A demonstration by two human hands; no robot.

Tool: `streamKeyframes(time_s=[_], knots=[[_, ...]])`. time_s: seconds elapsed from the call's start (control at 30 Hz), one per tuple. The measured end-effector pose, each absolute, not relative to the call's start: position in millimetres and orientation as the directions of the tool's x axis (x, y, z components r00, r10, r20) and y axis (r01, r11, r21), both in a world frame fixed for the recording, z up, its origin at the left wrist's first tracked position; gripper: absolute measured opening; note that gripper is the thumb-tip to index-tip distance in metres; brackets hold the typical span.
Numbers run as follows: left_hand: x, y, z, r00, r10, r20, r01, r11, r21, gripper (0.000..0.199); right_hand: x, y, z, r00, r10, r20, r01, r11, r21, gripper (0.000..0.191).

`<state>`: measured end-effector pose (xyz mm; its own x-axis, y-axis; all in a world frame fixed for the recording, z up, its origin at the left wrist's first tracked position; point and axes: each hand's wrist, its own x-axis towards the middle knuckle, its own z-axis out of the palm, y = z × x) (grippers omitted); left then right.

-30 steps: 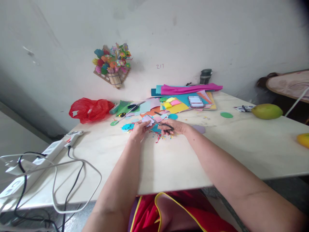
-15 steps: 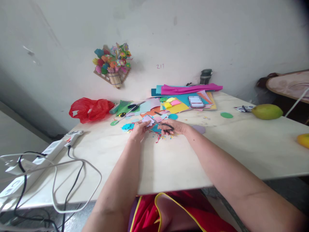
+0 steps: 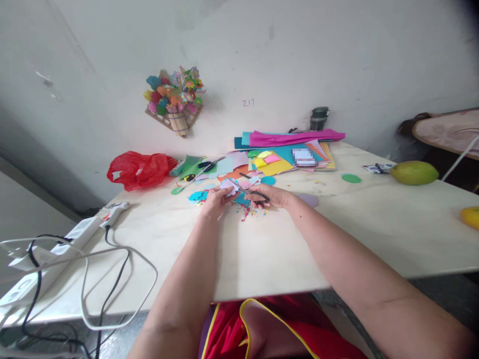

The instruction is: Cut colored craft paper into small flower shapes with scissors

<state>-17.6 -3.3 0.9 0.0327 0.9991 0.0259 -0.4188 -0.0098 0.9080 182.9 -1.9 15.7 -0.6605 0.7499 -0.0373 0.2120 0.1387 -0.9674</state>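
Note:
Pinched in my left hand (image 3: 217, 200) is a small lilac paper piece (image 3: 229, 186) with a scalloped edge. My right hand (image 3: 272, 195) is closed round the dark handles of a pair of scissors (image 3: 261, 196). Their blades point left and meet the lilac paper near my left fingertips. Blue scalloped paper shapes (image 3: 198, 197) lie just left of my left hand. Beneath both hands are a blue paper piece (image 3: 242, 199) and tiny coloured scraps (image 3: 247, 213) scattered on the table. A blue paper circle (image 3: 268, 180) rests behind my right hand.
Coloured sheets (image 3: 277, 167) and a phone-like blurred object (image 3: 304, 157) lie at the back. A second pair of scissors (image 3: 206, 165) is on the left sheets, near a red plastic bag (image 3: 140, 169). A power strip (image 3: 56, 259) with cables sits at left, a mango (image 3: 413, 172) at right.
The scissor blades have shifted slightly against the lilac paper. Both hands stay in nearly the same place, and everything else on the table is unchanged.

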Motion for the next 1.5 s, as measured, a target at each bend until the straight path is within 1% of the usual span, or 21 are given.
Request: streamKeyframes(time_s=[0.37, 0.6, 0.87, 1.0, 1.3, 1.5], knots=[[-16.7, -7.0, 5.4, 0.032, 0.999, -0.006, -0.366, 0.018, 0.931, 0.014, 183.4, -3.2, 16.4, -0.640, 0.766, -0.056, 0.222, 0.115, -0.968, 0.033], [-19.4, -3.5, 1.0, 0.051, 0.998, 0.023, -0.359, -0.003, 0.933, 0.017, 182.0, -4.2, 18.2, -0.611, 0.787, -0.079, 0.238, 0.088, -0.967, 0.029], [-20.3, -2.1, -1.6, 0.074, 0.996, 0.047, -0.357, -0.018, 0.934, 0.017, 183.0, -1.7, 14.1, -0.632, 0.774, -0.041, 0.217, 0.126, -0.968, 0.033], [-18.3, -4.0, 0.2, 0.068, 0.997, 0.038, -0.355, -0.011, 0.935, 0.017, 183.1, -1.4, 13.0, -0.631, 0.775, -0.020, 0.204, 0.140, -0.969, 0.034], [-18.0, -4.5, 1.0, 0.055, 0.998, 0.030, -0.367, -0.008, 0.930, 0.017, 180.3, -5.6, 16.6, -0.616, 0.786, -0.050, 0.187, 0.084, -0.979, 0.027], [-16.7, -5.6, 2.1, 0.052, 0.998, 0.019, -0.363, 0.001, 0.932, 0.015, 178.4, -6.5, 17.3, -0.608, 0.793, -0.024, 0.194, 0.119, -0.974, 0.030]])
